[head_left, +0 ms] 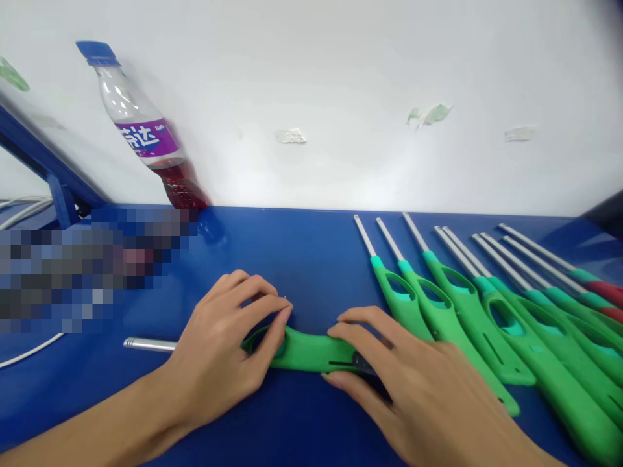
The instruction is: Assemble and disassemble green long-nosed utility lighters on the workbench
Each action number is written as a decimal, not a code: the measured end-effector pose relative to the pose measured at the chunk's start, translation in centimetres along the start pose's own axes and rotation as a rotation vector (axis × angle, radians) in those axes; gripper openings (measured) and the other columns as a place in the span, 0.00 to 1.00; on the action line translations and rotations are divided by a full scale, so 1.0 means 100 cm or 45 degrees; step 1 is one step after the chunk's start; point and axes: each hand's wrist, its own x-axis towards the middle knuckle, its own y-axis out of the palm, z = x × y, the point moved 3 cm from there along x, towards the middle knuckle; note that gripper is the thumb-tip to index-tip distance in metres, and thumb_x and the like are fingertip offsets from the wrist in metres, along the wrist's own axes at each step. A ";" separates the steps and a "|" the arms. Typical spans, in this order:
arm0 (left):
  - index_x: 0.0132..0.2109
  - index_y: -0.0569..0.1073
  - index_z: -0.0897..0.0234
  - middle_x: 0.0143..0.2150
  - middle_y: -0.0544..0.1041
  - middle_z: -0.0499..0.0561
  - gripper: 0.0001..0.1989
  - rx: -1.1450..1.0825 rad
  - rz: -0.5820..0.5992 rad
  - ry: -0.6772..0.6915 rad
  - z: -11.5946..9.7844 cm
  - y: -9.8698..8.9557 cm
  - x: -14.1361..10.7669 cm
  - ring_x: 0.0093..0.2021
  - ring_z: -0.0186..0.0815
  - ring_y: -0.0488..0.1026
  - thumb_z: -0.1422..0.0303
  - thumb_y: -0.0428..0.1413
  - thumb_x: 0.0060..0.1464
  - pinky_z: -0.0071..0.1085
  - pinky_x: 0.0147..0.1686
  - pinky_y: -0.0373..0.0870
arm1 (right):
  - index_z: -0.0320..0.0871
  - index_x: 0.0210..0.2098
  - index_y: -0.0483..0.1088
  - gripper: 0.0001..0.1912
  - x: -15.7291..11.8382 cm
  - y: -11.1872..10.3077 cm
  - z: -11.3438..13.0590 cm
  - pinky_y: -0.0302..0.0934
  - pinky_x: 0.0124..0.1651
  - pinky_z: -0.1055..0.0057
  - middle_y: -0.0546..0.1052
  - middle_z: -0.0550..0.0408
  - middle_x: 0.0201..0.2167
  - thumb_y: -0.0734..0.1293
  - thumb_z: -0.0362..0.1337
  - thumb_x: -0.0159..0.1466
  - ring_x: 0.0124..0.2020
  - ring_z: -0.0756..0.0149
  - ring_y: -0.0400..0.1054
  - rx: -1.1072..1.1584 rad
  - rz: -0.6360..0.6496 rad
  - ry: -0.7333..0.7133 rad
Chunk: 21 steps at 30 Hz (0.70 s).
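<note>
A green long-neck gas lighter [311, 350] lies sideways on the blue table, its silver metal tube pointing left. My left hand [233, 331] arches over the trigger-loop end. Its thumb and index finger are pinched together, and whatever is between them is too small to make out. With my right hand [399, 376] I grip the handle's right end, thumb on the near side and fingers on the far side. A dark part [367, 366] shows at that end, mostly hidden under this hand.
Several green lighters [467, 311] lie in a slanted row at the right, with red-handled ones [606, 292] beyond. A bottle of dark red drink [146, 136] stands by the white wall [341, 78]. A pixelated patch and a white cable [34, 350] are at left.
</note>
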 end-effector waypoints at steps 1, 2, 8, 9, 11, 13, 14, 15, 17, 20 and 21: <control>0.42 0.77 0.63 0.39 0.77 0.51 0.08 -0.032 0.007 -0.010 -0.001 0.000 -0.001 0.37 0.36 0.69 0.75 0.54 0.67 0.37 0.39 0.67 | 0.48 0.54 0.69 0.12 0.000 0.000 -0.001 0.52 0.19 0.69 0.79 0.54 0.51 0.62 0.43 0.74 0.26 0.68 0.75 0.001 -0.011 -0.004; 0.42 0.77 0.63 0.39 0.76 0.51 0.08 -0.062 0.017 -0.022 -0.001 0.000 -0.001 0.37 0.35 0.70 0.74 0.53 0.67 0.37 0.39 0.67 | 0.48 0.55 0.68 0.12 0.000 -0.001 -0.002 0.51 0.18 0.68 0.79 0.55 0.48 0.62 0.42 0.74 0.24 0.68 0.74 -0.004 -0.024 -0.003; 0.47 0.77 0.63 0.40 0.76 0.52 0.08 -0.124 0.117 -0.035 -0.004 0.001 -0.007 0.38 0.38 0.72 0.68 0.54 0.67 0.39 0.40 0.69 | 0.48 0.53 0.67 0.11 0.005 -0.019 -0.012 0.47 0.17 0.65 0.80 0.58 0.41 0.60 0.33 0.73 0.25 0.64 0.75 -0.122 -0.185 0.047; 0.48 0.77 0.63 0.41 0.76 0.52 0.08 -0.104 0.130 -0.032 -0.004 0.002 -0.008 0.38 0.39 0.72 0.68 0.55 0.66 0.39 0.40 0.69 | 0.48 0.53 0.67 0.12 0.006 -0.022 -0.014 0.46 0.17 0.65 0.80 0.58 0.43 0.60 0.32 0.72 0.29 0.64 0.77 -0.136 -0.201 0.057; 0.50 0.76 0.63 0.41 0.77 0.53 0.09 -0.028 0.151 -0.020 -0.003 0.004 -0.008 0.38 0.40 0.73 0.67 0.55 0.66 0.40 0.41 0.70 | 0.49 0.52 0.68 0.12 0.008 -0.027 -0.020 0.45 0.17 0.66 0.80 0.59 0.45 0.60 0.31 0.72 0.34 0.64 0.79 -0.150 -0.219 0.080; 0.52 0.75 0.63 0.42 0.78 0.52 0.09 0.059 0.148 0.004 -0.001 0.006 -0.007 0.39 0.40 0.74 0.69 0.54 0.68 0.40 0.42 0.71 | 0.50 0.50 0.69 0.11 0.008 -0.031 -0.026 0.46 0.18 0.66 0.80 0.60 0.46 0.61 0.32 0.72 0.33 0.65 0.78 -0.156 -0.252 0.112; 0.53 0.74 0.63 0.42 0.78 0.52 0.09 0.099 0.138 0.022 0.000 0.006 -0.006 0.39 0.40 0.74 0.70 0.53 0.69 0.40 0.42 0.72 | 0.51 0.50 0.69 0.10 0.009 -0.033 -0.029 0.47 0.19 0.66 0.80 0.60 0.47 0.61 0.34 0.73 0.30 0.66 0.76 -0.153 -0.270 0.127; 0.54 0.74 0.63 0.42 0.79 0.52 0.10 0.137 0.117 0.047 0.001 0.006 -0.006 0.39 0.40 0.75 0.71 0.53 0.70 0.39 0.42 0.72 | 0.51 0.51 0.69 0.08 0.009 -0.035 -0.031 0.48 0.19 0.66 0.80 0.60 0.47 0.62 0.37 0.73 0.27 0.67 0.75 -0.142 -0.278 0.143; 0.56 0.73 0.64 0.43 0.80 0.52 0.10 0.206 0.050 0.119 0.002 0.004 -0.006 0.38 0.39 0.75 0.72 0.53 0.70 0.38 0.40 0.72 | 0.50 0.50 0.69 0.08 0.010 -0.037 -0.034 0.51 0.20 0.67 0.81 0.59 0.45 0.64 0.43 0.74 0.24 0.69 0.72 -0.090 -0.279 0.161; 0.57 0.73 0.66 0.44 0.81 0.53 0.11 0.272 -0.035 0.254 0.000 -0.003 -0.007 0.37 0.38 0.75 0.73 0.56 0.69 0.36 0.37 0.71 | 0.50 0.47 0.69 0.13 0.012 -0.038 -0.035 0.55 0.21 0.68 0.81 0.60 0.41 0.63 0.51 0.74 0.22 0.70 0.71 0.002 -0.203 0.103; 0.57 0.73 0.67 0.44 0.82 0.54 0.11 0.285 -0.059 0.288 -0.001 -0.005 -0.008 0.36 0.37 0.76 0.74 0.56 0.69 0.36 0.37 0.71 | 0.50 0.49 0.70 0.15 0.012 -0.037 -0.035 0.57 0.22 0.67 0.81 0.60 0.42 0.62 0.53 0.74 0.23 0.68 0.73 -0.001 -0.174 0.070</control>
